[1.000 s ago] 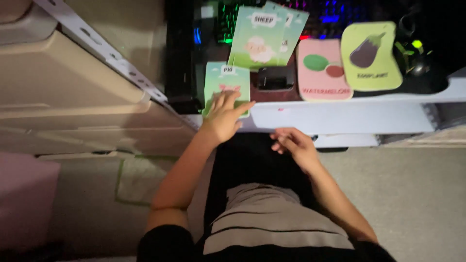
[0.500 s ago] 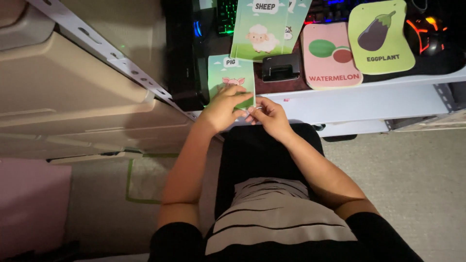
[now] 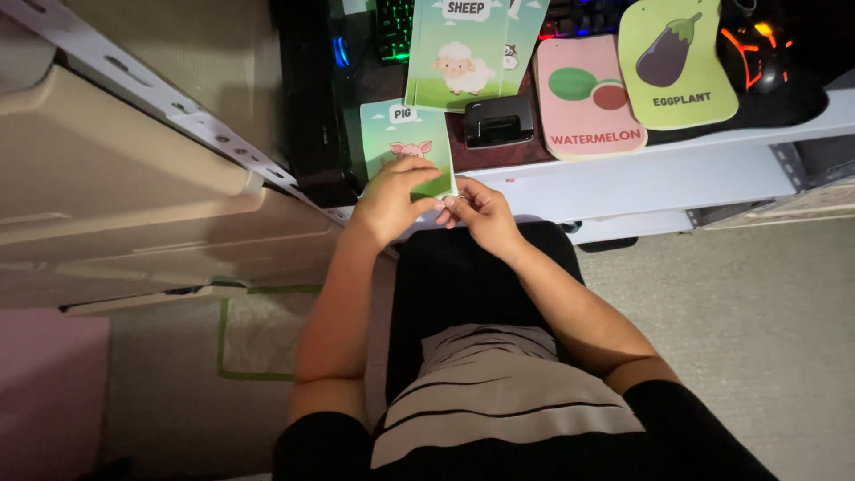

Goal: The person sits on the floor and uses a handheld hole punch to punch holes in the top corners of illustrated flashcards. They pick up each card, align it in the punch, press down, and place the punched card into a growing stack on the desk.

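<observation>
Desk [image 3: 623, 183] holds four cards — perhaps five — both hands [image 3: 436, 200] on one.

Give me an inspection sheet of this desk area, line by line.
Surface: white desk edge, dark mat behind.
Job's things: green pig card at the desk edge.
Clutter: sheep card, pink watermelon card, eggplant card, small black device, lit keyboard, mouse.
Hands: left hand and right hand both on the pig card.
Cables: nothing seen.
Surroundings: beige furniture left, carpet.
</observation>
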